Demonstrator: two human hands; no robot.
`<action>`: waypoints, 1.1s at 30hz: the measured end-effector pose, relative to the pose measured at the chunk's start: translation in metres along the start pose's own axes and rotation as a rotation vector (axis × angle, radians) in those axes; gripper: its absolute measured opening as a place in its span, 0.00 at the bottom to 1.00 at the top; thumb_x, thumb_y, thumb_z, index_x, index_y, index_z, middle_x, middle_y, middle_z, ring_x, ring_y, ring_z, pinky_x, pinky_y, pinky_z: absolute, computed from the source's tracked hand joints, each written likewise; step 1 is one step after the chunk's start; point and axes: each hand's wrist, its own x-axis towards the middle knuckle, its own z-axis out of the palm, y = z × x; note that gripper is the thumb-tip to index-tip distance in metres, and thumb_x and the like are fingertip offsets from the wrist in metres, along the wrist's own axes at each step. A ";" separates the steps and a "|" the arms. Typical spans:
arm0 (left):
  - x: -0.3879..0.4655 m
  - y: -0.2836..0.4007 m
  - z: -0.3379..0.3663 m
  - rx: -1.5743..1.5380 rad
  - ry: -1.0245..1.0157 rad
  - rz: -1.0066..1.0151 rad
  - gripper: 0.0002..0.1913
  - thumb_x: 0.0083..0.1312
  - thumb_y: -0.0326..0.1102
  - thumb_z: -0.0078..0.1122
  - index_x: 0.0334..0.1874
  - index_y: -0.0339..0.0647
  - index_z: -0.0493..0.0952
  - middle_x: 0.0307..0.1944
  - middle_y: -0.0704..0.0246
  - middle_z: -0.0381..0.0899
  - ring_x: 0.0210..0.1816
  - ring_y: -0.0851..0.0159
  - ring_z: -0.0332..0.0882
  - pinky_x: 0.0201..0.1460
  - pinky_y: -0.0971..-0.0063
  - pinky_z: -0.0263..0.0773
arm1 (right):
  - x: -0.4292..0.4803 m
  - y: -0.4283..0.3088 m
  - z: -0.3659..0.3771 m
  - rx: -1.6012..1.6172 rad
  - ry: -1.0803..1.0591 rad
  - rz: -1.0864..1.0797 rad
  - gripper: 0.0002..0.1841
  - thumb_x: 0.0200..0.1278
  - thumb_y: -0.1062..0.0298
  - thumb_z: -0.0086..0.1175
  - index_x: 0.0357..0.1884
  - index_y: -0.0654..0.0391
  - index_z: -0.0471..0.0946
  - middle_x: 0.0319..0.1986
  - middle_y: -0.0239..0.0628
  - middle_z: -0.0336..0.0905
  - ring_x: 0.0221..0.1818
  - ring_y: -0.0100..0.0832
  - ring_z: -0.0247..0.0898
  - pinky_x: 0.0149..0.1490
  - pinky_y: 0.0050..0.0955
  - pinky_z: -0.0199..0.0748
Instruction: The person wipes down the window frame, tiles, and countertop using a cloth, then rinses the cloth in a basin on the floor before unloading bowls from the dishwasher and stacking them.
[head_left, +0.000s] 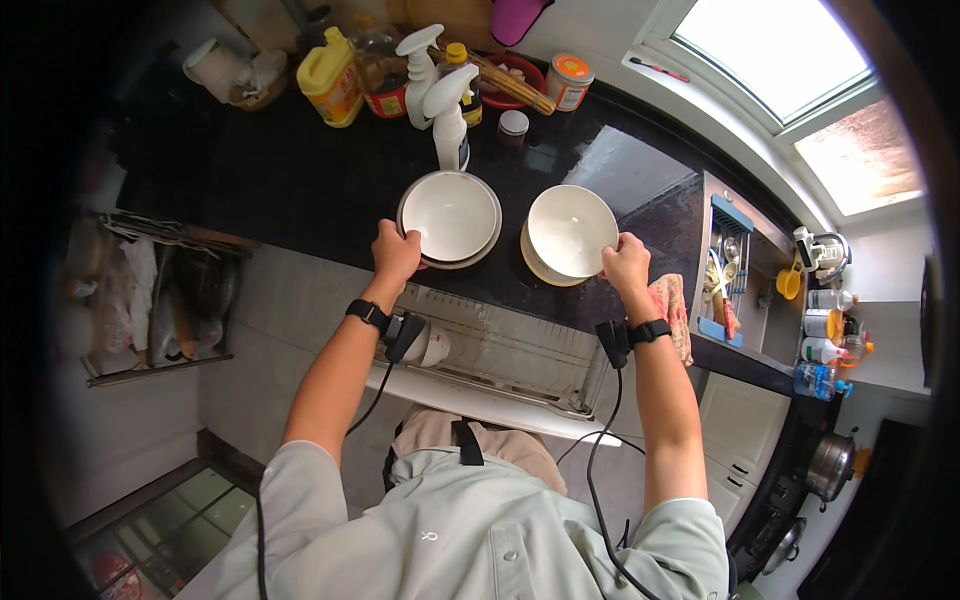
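My left hand (396, 252) grips the near left rim of a stack of white bowls (451, 217) at the front of the black countertop (300, 187). The thumb lies over the rim, and the fingers are hidden behind it. To the right, my right hand (626, 261) pinches the rim of a deeper white bowl (574, 225) with a yellow band at its base. This bowl tilts slightly towards me. Whether either touches the counter I cannot tell. Below the counter edge, a wire dish drawer (517, 345) is pulled out, with small white bowls (429, 346) at its left end.
White spray bottles (450, 127), a yellow jug (330, 82) and a small lidded jar (513, 127) stand behind the bowls. On the right, a patterned cloth (673, 307) hangs over the counter edge beside the sink (765, 315). A wire basket (165, 300) juts out at left.
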 end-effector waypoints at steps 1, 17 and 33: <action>0.004 -0.004 0.002 0.005 -0.007 -0.012 0.13 0.65 0.30 0.54 0.45 0.28 0.66 0.43 0.47 0.79 0.37 0.51 0.86 0.28 0.63 0.87 | -0.001 -0.004 -0.004 0.007 0.012 -0.001 0.12 0.54 0.69 0.52 0.36 0.65 0.80 0.32 0.54 0.83 0.38 0.51 0.82 0.48 0.43 0.78; 0.037 -0.025 0.024 0.174 -0.062 -0.038 0.14 0.67 0.32 0.52 0.49 0.29 0.66 0.45 0.45 0.79 0.41 0.47 0.85 0.30 0.61 0.86 | -0.028 -0.015 -0.049 0.175 0.102 0.093 0.11 0.60 0.72 0.53 0.41 0.68 0.79 0.27 0.43 0.83 0.23 0.33 0.82 0.27 0.28 0.81; 0.051 0.034 0.015 1.153 -0.097 0.466 0.10 0.62 0.29 0.56 0.41 0.36 0.85 0.39 0.54 0.86 0.43 0.47 0.85 0.44 0.58 0.81 | -0.037 0.006 -0.026 0.284 0.148 0.126 0.11 0.59 0.70 0.53 0.38 0.67 0.79 0.23 0.43 0.81 0.20 0.34 0.81 0.27 0.31 0.80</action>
